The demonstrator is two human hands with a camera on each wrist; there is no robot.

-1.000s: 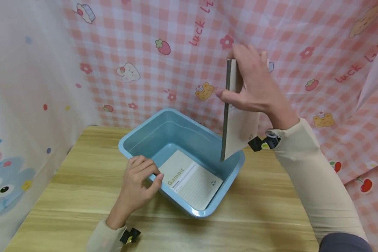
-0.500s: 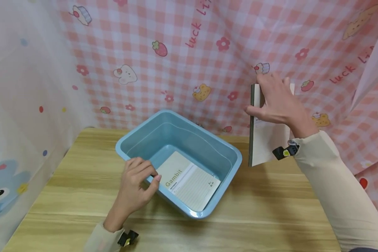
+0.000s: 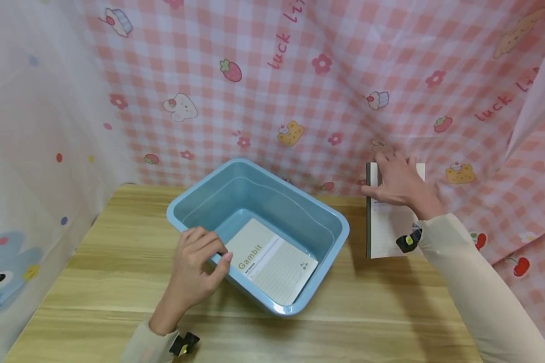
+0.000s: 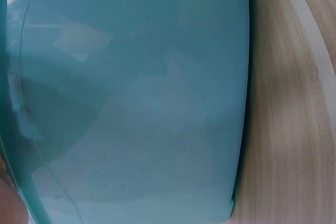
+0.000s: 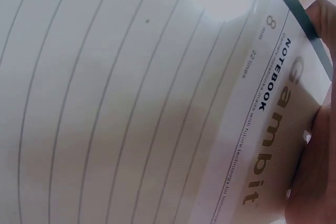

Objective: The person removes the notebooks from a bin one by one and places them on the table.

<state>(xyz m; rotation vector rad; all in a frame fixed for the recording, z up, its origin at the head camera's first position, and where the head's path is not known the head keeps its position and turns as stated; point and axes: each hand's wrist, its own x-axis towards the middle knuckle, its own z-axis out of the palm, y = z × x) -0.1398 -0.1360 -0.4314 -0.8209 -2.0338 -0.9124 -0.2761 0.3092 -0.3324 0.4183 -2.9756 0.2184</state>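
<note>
A light blue plastic basin (image 3: 277, 199) stands on the wooden table, with a pale notebook (image 3: 281, 264) marked "Gambit" lying face up inside. My left hand (image 3: 195, 275) grips the basin's near-left rim; the left wrist view is mostly filled by the basin's outer wall (image 4: 157, 103). Right of the basin, my right hand (image 3: 401, 184) holds a second notebook (image 3: 386, 232) by its upper end, thumb at the dark spine. Its lower end is close over the table. The right wrist view shows its ruled "Gambit" cover (image 5: 131, 103) with fingers (image 5: 317, 177) at the edge.
The wood-grain table (image 3: 368, 317) ends at the back against a pink checked curtain (image 3: 263, 101) with cartoon prints. A white curtain (image 3: 50, 131) hangs along the left side.
My right hand has carried the second notebook from above the basin's right side to the right, then down toward the table. The left hand stays at the basin rim.
</note>
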